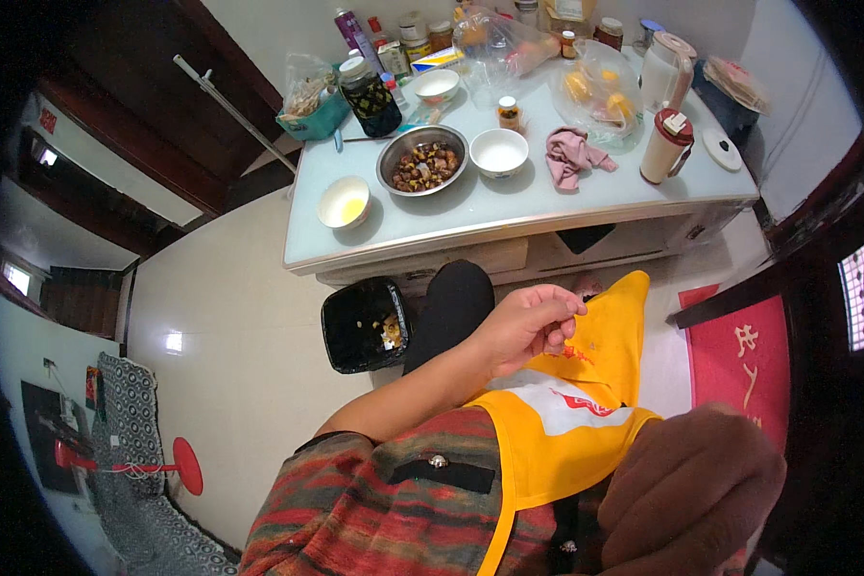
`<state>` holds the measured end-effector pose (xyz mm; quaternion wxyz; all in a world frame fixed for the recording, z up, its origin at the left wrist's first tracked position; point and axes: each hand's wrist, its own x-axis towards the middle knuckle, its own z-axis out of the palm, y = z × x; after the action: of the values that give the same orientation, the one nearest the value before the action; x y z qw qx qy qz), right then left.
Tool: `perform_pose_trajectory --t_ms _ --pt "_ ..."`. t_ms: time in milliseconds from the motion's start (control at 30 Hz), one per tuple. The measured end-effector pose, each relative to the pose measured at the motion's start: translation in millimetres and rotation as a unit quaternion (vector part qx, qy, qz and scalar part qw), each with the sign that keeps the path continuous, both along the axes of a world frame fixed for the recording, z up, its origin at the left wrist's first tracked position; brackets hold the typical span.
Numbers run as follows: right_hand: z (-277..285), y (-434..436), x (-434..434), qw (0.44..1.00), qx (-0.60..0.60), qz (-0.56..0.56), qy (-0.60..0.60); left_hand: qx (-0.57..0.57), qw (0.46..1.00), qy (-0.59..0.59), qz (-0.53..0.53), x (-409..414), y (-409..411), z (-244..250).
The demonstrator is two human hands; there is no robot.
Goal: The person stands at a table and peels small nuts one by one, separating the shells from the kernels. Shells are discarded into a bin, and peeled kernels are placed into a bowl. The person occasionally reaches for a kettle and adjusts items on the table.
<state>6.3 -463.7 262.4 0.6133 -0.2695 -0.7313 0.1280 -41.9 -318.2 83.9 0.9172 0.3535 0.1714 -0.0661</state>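
My left hand [536,327] hovers over the yellow apron [612,338] on my lap, its thumb and forefinger tips pinched together. Nothing shows between them. Close to the camera at the lower right, my right hand [691,489] is raised, dark and blurred; whether it holds something is hidden. On the glass-topped table [432,223] before me stands a steel bowl [387,173] of brown, chestnut-like pieces with yellow flecks. To its left is a white bowl [331,205] with something yellow inside. A second white bowl [500,155] sits on its right.
A black-lined bin [353,345] with yellowish scraps stands left of my knee. The table also bears a pink cloth [572,155], a flask [666,147], a dark-filled jar [371,101], a teal basket [317,119] and plastic bags [597,93]. A red mat [741,374] lies right.
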Motion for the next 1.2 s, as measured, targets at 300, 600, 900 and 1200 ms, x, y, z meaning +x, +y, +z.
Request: perform_pose_trajectory --t_ms 300,600,900,1200 --pt "-13.4 -2.2 -20.3 0.992 0.017 -0.049 0.118 0.007 1.000 0.000 0.001 0.1 -4.1 0.2" --pt "-7.1 -14.3 -0.4 0.997 -0.024 0.047 0.055 -0.007 1.000 -0.012 0.013 -1.0 -1.3 1.1" --pt "-10.1 -6.4 -17.5 0.992 0.010 -0.016 0.126 -0.004 1.000 0.003 0.009 -1.0 -2.5 3.5" --pt "4.5 -7.5 19.1 0.997 -0.050 0.060 -0.003 0.003 1.000 -0.006 0.002 -1.3 0.7 3.3"
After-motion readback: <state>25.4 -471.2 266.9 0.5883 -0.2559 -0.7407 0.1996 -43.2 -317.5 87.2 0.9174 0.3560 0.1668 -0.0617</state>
